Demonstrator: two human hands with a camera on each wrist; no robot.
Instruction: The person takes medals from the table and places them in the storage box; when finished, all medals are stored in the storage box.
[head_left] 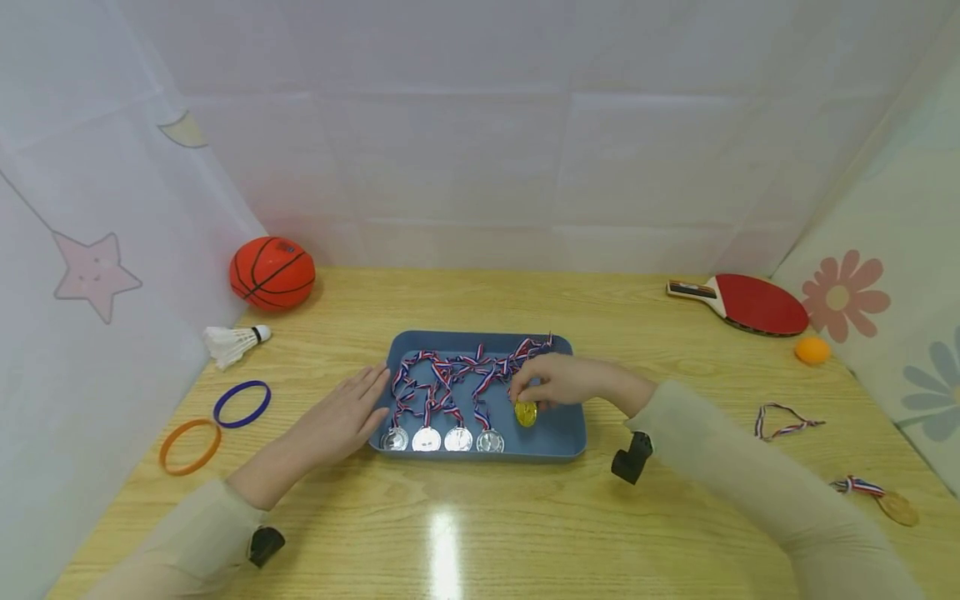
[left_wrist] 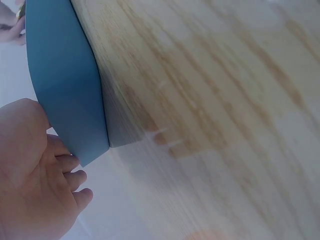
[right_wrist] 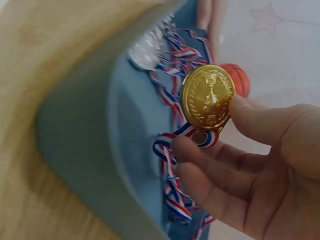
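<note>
A gold medal [right_wrist: 209,97] with a trophy design hangs over the right part of a blue-grey tray [head_left: 480,457]. My right hand [head_left: 558,379] pinches it by its edge, and its red, white and blue ribbon [right_wrist: 176,205] trails down into the tray. Several silver medals [head_left: 458,439] lie in a row along the tray's near side, their striped ribbons [head_left: 442,371] tangled towards the back. Against the tray's left wall rests my left hand [head_left: 341,419], with fingers extended; the left wrist view shows it touching the tray's outer side [left_wrist: 65,90].
Left of the tray lie a basketball [head_left: 272,274], a shuttlecock [head_left: 232,343], a purple wristband [head_left: 242,404] and an orange one [head_left: 190,447]. At right are a table tennis paddle [head_left: 761,305], an orange ball [head_left: 812,350], a ribbon loop [head_left: 787,431] and another medal [head_left: 897,507].
</note>
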